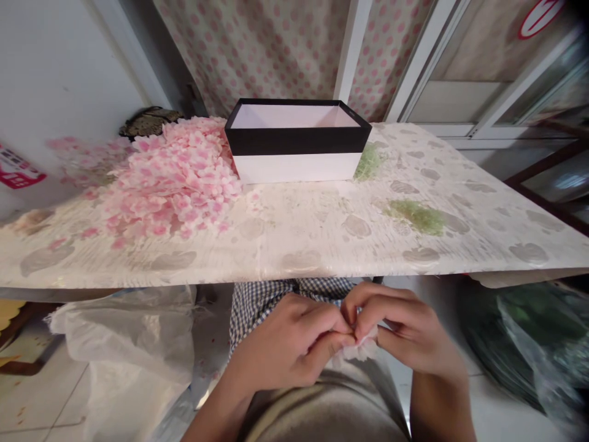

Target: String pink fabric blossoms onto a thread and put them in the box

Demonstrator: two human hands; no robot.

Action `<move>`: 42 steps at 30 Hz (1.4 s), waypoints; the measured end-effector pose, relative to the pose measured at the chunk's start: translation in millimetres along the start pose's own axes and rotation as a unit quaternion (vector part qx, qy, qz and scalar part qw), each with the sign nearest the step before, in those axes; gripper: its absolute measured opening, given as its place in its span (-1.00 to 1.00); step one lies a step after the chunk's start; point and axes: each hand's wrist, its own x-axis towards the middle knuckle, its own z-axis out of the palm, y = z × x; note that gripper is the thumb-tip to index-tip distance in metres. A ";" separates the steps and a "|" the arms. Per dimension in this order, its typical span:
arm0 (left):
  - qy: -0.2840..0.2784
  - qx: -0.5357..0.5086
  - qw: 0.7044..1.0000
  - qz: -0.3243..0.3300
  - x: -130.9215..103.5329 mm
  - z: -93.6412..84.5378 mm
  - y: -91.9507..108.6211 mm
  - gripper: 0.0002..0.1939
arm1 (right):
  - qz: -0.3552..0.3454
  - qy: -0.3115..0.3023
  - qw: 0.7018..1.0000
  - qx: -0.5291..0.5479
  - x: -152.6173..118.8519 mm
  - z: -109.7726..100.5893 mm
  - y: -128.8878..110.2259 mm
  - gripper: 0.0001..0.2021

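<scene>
1. While both hands meet below the near edge of the surface (299, 261), the left hand (294, 344) has its grip pressed together, thumb and forefinger pinching a small pale piece (362, 351).
2. Coming in from the right, the right hand (407, 328) pinches the same piece, its fingertips touching those of the left.
3. The pale piece hangs just under the joined fingertips, in front of the person's shirt (322, 411); it looks like a thin petal, though the fingers hide part of it.
4. On the left of the surface lies a heap of pink flowers (179, 178), close against the left end of a black-and-white box (297, 167), which stands open-topped toward the far side.
5. Just beside the box's right end is a green tuft (369, 162); a green clump (418, 217) lies nearer and farther right.
6. Low on the left hangs a white bag (131, 356).
</scene>
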 end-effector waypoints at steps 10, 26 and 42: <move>-0.114 -0.040 0.992 -0.024 2.6 -4.1 -6.5 -0.80 | 0.007 -0.068 0.998 0.016 2.5 -1.1 -0.6 -0.68; 0.337 -0.028 0.928 -0.156 -28.9 -65.8 -35.7 -0.79 | -0.004 0.193 0.946 -0.260 163.2 -74.0 4.1 -0.51; 0.308 0.200 0.914 -0.171 -21.0 -48.0 -77.8 -0.83 | 0.147 0.047 0.921 -0.357 91.1 -4.7 76.6 -0.87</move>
